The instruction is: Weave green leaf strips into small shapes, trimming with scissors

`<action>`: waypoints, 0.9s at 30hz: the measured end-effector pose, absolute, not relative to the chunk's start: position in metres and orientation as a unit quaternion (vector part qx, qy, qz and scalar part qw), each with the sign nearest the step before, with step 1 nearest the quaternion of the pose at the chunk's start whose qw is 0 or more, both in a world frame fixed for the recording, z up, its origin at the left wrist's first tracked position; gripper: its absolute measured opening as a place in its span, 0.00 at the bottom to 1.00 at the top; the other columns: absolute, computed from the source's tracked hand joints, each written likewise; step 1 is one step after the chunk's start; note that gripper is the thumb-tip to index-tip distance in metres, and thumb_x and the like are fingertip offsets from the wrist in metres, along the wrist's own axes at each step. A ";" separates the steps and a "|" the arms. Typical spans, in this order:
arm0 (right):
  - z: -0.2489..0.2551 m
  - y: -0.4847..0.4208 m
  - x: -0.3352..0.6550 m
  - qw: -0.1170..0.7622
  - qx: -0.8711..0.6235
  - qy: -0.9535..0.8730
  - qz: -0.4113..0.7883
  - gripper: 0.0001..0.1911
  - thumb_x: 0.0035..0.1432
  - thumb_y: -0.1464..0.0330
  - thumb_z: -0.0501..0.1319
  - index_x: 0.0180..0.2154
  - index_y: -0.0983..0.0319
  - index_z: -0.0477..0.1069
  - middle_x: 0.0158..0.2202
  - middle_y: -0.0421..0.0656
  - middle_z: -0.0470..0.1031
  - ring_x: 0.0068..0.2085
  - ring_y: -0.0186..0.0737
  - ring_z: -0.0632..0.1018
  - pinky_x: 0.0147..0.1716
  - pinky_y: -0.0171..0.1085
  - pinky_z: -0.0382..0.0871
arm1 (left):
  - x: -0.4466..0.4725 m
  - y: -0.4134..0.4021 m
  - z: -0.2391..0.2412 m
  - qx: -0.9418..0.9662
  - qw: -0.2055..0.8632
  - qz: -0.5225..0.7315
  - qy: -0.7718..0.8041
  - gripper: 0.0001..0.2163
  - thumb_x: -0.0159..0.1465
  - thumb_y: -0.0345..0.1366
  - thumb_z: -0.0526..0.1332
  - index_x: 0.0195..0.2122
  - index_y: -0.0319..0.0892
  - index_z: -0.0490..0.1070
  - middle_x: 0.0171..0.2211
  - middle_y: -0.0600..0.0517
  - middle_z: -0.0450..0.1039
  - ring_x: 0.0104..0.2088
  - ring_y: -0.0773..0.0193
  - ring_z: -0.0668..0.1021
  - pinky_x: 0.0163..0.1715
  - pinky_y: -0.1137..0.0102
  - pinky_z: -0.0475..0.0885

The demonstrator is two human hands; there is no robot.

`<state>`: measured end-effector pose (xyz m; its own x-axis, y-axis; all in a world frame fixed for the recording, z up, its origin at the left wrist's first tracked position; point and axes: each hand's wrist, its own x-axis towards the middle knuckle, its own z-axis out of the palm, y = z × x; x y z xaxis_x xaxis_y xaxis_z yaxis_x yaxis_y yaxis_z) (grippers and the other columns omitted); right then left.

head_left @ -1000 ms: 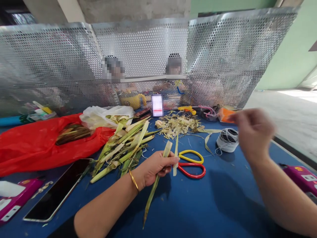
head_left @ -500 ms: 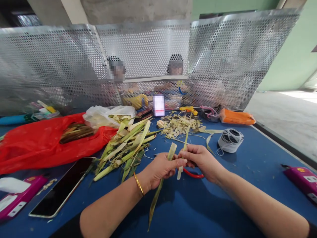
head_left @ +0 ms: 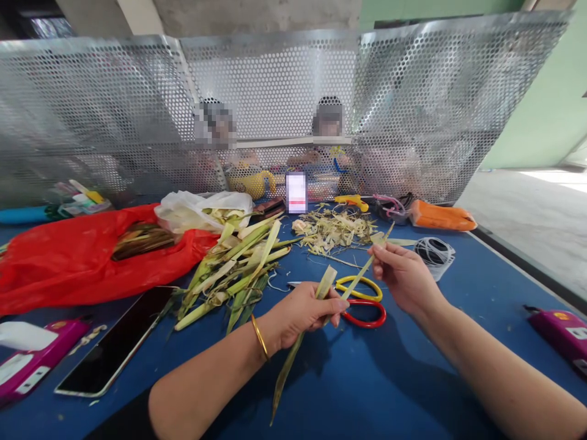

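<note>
My left hand (head_left: 307, 315) is closed on a long corn husk strip (head_left: 288, 373) whose brownish end hangs down toward me and whose pale, broad end sticks up past the thumb. Between my hands stretches a narrower, pale green husk strip (head_left: 358, 278). My left thumb and fingers pinch its lower end, and my right hand (head_left: 406, 275) pinches it close to the pointed upper end. Scissors with one yellow and one red handle loop (head_left: 383, 315) lie on the blue table just beneath; my left hand partly covers them.
A heap of husks (head_left: 247, 263) lies left of centre, beside a red bag (head_left: 92, 250) and a dark phone (head_left: 117, 342). Husk shreds (head_left: 337, 229) lie farther back. Grey cord (head_left: 433, 253) and an orange packet (head_left: 443, 216) are at right. Perforated metal (head_left: 275, 79) screens two people.
My right hand has moved away to the right and up, drawing the narrow strip slantwise between both hands. My left hand stays nearly in place. More of the scissors' handles now shows.
</note>
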<state>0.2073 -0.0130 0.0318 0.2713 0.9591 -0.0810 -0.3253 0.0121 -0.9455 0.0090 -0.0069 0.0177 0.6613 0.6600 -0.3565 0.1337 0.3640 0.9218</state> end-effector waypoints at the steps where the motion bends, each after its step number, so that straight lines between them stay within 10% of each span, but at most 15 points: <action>1: 0.032 -0.013 0.207 0.640 -0.485 -0.327 0.499 0.17 0.35 0.61 0.75 0.23 0.65 0.73 0.18 0.36 0.65 0.19 0.26 0.65 0.16 0.27 0.58 | 0.008 -0.006 0.018 0.531 0.742 0.178 0.368 0.14 0.53 0.44 0.66 0.24 0.39 0.64 0.17 0.59 0.64 0.13 0.79 0.54 0.15 0.75 0.42; 11: 0.043 -0.011 0.222 0.756 -0.440 -0.307 0.374 0.14 0.42 0.61 0.72 0.23 0.61 0.70 0.18 0.33 0.64 0.18 0.26 0.65 0.17 0.27 0.63 | -0.002 0.018 0.015 0.418 0.772 0.253 0.407 0.14 0.55 0.44 0.64 0.26 0.39 0.64 0.19 0.60 0.60 0.14 0.79 0.55 0.14 0.77 0.42; 19: 0.037 -0.028 0.207 0.135 -0.513 -0.623 0.575 0.16 0.52 0.56 0.63 0.24 0.63 0.72 0.18 0.38 0.70 0.15 0.30 0.68 0.14 0.30 0.61 | 0.002 0.015 0.015 0.376 0.788 0.329 0.359 0.08 0.63 0.37 0.54 0.29 0.40 0.64 0.25 0.53 0.69 0.16 0.75 0.65 0.14 0.79 0.54; 27: 0.023 -0.028 0.178 0.437 -0.519 -0.580 0.451 0.16 0.50 0.55 0.65 0.32 0.60 0.68 0.21 0.36 0.72 0.21 0.34 0.73 0.23 0.33 0.67 | 0.019 -0.013 0.019 0.506 0.755 0.260 0.328 0.13 0.62 0.42 0.54 0.31 0.38 0.69 0.30 0.48 0.73 0.26 0.67 0.74 0.20 0.75 0.65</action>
